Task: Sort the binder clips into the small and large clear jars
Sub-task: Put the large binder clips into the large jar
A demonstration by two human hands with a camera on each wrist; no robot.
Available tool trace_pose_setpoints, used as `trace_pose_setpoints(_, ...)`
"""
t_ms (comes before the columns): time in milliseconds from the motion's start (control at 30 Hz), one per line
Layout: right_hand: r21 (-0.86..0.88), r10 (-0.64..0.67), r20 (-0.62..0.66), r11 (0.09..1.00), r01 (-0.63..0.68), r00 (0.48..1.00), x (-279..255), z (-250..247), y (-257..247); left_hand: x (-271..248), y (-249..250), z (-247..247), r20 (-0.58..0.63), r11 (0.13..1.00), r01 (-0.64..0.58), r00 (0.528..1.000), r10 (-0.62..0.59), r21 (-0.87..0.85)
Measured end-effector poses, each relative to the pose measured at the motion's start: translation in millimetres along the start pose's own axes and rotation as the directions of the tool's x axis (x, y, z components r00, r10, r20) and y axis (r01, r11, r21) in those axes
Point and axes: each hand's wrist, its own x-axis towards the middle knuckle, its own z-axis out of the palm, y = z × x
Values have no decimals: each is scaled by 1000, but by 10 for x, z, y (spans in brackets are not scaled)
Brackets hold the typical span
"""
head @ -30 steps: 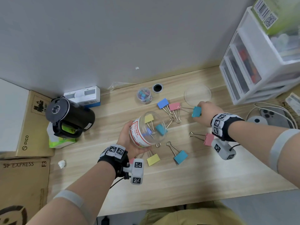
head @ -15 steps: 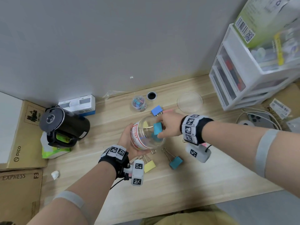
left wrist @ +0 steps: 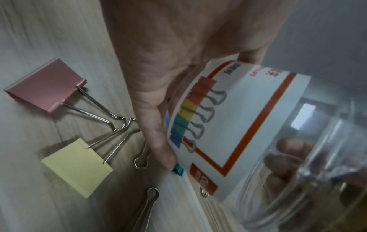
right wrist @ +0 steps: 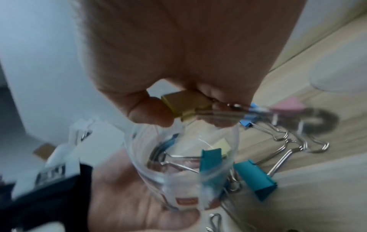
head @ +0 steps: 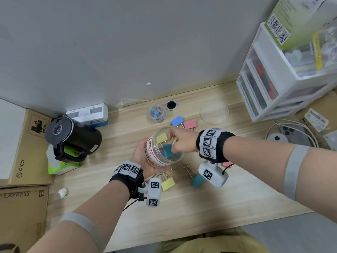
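My left hand (head: 141,154) cups the large clear jar (head: 156,157) from below, tilted with its mouth toward the right; its fingers wrap the labelled wall (left wrist: 238,117). Inside lie a teal clip (head: 167,151), free of any hand, and a yellow clip (head: 162,137). My right hand (head: 182,141) hovers at the jar's mouth, fingers loosely bent, thumb beside the yellow clip (right wrist: 184,105). The small jar (head: 157,113), with tiny clips in it, stands farther back. Blue (head: 176,120), pink (head: 190,124), yellow (head: 168,183) and teal (head: 197,180) clips lie on the desk.
A clear round lid (head: 214,112) lies behind my right hand. A black kettle (head: 73,137) and cardboard boxes (head: 23,148) stand left, a white drawer unit (head: 273,88) at the right, with a phone and cable (head: 291,134) before it. Another pink clip (head: 227,163) lies under my right wrist.
My right hand carried a teal clip from the desk to the jar's mouth and let it go; the clip now lies inside. The left hand kept holding the jar.
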Motion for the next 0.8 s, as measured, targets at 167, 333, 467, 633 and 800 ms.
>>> trace_pose_setpoints(167,207,-11,-72,978,26,997,55,-94,-28,8,-21,-26,-7,1000,-3,1000,3,-14)
trace_pose_setpoints(333,320,-48,-250,938,130,967,85,-82,14,3,-27,-24,26,999,-3,1000,5,-47)
trace_pose_setpoints(467,384,-24,-407,903,194,913,85,11,21,11,-35,-31,59,998,-1,998,4,-60)
trace_pose_setpoints(633,50,-165,-440,977,208,883,11,115,-3,8,-22,-35,126,997,20,992,-10,-78)
trace_pose_setpoints(800,-518,-361,-360,844,137,861,-30,106,-45,-15,-23,20,174,998,47,984,-39,-42)
